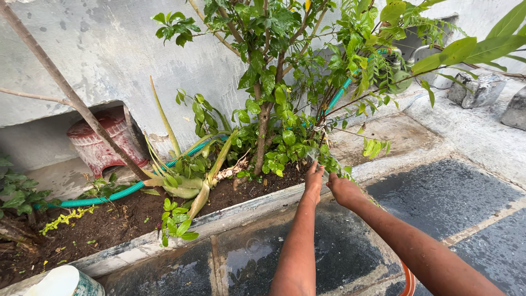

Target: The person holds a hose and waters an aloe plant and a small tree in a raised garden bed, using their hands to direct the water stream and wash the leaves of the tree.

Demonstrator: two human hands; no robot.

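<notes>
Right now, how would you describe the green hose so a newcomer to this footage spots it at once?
Start at the soil bed along the grey wall. A ribbed teal-green hose lies across the soil from the left, passes the aloe-like plant and climbs through the leafy shrub. It is the only smooth, corrugated, blue-green line among the brown stems and leaves.

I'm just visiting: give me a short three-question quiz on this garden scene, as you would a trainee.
1. True or false: the green hose lies on the soil of the planter bed.
2. What stands in the wall recess at the left?
3. The left hand and right hand reach toward: A) the shrub, B) a stone block, C) the white container.

Key: 1 true. 2 a red-and-white bucket. 3 A.
</notes>
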